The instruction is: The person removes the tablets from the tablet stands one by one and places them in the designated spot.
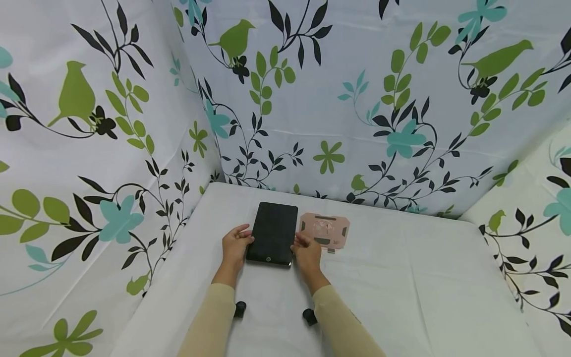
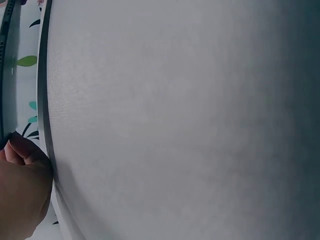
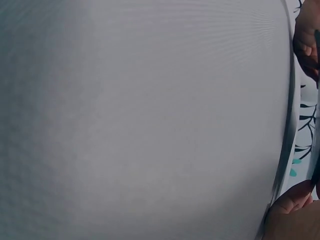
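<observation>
A black tablet [image 1: 273, 230] with a round button near its lower edge is held between both hands in the head view. My left hand [image 1: 234, 247] pinches its left long edge, and my right hand [image 1: 309, 254] pinches the lower part of its right edge. In the left wrist view, the thumb and fingers of the left hand [image 2: 24, 192] meet at the thin tablet edge [image 2: 6, 75]. The right wrist view catches the right hand [image 3: 292, 212] at its lower right corner. A pink case piece [image 1: 340, 229] with dark slots lies just right of the tablet.
A white cloth covers the table [image 1: 392, 277]. Patterned curtains [image 1: 330, 124] with birds and leaves stand at the back and both sides. Small black pieces [image 1: 240, 310] show beside the forearms, near the sleeves.
</observation>
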`<state>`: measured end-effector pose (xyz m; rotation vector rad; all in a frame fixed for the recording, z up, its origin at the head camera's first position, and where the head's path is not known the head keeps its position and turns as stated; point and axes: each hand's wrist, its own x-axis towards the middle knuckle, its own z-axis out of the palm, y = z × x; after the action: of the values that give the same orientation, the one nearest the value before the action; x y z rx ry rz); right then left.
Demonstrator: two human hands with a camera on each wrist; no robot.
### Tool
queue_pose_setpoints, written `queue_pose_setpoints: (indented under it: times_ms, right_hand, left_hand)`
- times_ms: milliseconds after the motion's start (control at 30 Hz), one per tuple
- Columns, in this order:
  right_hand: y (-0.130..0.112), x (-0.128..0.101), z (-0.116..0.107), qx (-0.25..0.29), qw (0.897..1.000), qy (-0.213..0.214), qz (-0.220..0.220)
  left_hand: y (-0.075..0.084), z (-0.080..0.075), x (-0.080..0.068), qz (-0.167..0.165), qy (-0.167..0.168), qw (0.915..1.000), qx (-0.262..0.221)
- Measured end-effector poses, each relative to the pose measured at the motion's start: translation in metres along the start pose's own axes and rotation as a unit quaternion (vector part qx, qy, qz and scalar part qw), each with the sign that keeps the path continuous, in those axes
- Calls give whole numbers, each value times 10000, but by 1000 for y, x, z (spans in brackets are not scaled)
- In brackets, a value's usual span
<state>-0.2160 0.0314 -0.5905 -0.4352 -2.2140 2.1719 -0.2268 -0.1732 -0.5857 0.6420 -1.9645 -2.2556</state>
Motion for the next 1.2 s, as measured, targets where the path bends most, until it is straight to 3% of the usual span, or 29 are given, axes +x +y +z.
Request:
queue_pose_setpoints:
  times_ms: [333, 833, 967, 1200]
  right_hand:
    - [8, 0, 0, -94, 9997, 94, -214]
    - [7, -4, -3, -59, 9997, 12, -232]
    - [8, -4, -4, -232, 9994, -82, -257]
    - [14, -7, -3, -835, 9953, -329, -365]
  left_hand:
    - [-5, 1, 3, -115, 205, 9994, 268]
    - [1, 3, -4, -20, 430, 9947, 936]
    - [1, 4, -5, 139, 460, 9897, 1348]
    - [-1, 7, -11, 515, 732, 9688, 2310]
